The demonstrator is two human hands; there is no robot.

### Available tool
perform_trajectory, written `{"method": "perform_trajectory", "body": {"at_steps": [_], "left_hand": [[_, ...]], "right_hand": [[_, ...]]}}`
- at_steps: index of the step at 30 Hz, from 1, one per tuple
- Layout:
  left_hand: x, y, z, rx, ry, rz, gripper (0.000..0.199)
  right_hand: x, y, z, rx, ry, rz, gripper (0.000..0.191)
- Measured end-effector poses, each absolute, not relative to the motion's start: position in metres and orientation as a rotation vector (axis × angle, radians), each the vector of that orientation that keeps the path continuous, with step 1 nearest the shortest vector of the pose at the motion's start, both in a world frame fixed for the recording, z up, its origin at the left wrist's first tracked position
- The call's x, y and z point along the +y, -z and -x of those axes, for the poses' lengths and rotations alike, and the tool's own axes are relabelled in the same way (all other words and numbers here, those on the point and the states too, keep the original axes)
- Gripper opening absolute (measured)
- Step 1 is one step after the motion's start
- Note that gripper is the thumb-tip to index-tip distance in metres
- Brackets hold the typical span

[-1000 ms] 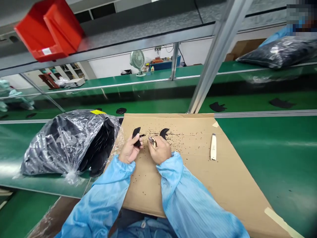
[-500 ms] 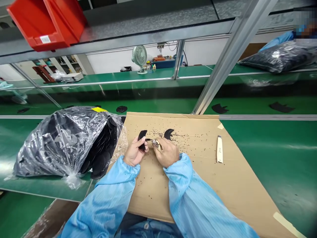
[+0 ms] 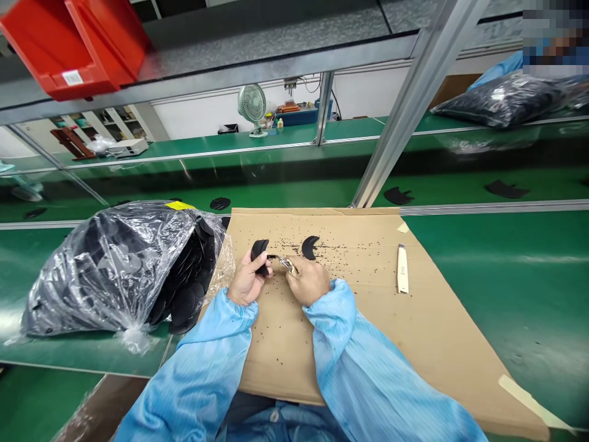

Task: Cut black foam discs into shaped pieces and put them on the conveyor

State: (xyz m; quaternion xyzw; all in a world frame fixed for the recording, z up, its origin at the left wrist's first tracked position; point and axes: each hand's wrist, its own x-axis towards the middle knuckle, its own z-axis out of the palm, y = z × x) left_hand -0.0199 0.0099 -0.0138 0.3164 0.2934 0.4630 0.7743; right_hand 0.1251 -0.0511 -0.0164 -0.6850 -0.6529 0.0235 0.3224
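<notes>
Discs (image 3: 184, 301) in clear plastic bag (image 3: 92, 270)

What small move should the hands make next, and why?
I think the right hand should probably nip once more at the edge of the black curved piece, using the small metal tool. The tool's tip reaches that edge, the left hand grips the piece steadily, and black crumbs lie scattered across the cardboard sheet.
</notes>
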Motion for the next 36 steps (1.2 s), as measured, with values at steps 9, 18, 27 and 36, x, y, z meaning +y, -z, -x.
{"method": "perform_trajectory", "body": {"at_steps": [9,18,27,36], "left_hand": [[-0.002,0.012,0.016,0.727,-1.052,-0.870,0.054],[0.005,0.021,0.009,0.829,-1.004,-0.969,0.046],[0.004,0.028,-0.001,0.795,-1.020,-0.965,0.063],[0.010,0.029,0.005,0.803,-1.082,-1.004,0.056]], "right_hand": [[-0.049,0.028,-0.123,-1.317,-0.276,1.600,0.014],[-0.047,0.028,-0.122,-1.402,-0.253,1.580,0.011],[-0.047,0.026,-0.122,-1.471,-0.323,1.347,0.019],[-0.037,0.032,-0.126,-1.493,-0.301,1.349,0.020]]}}
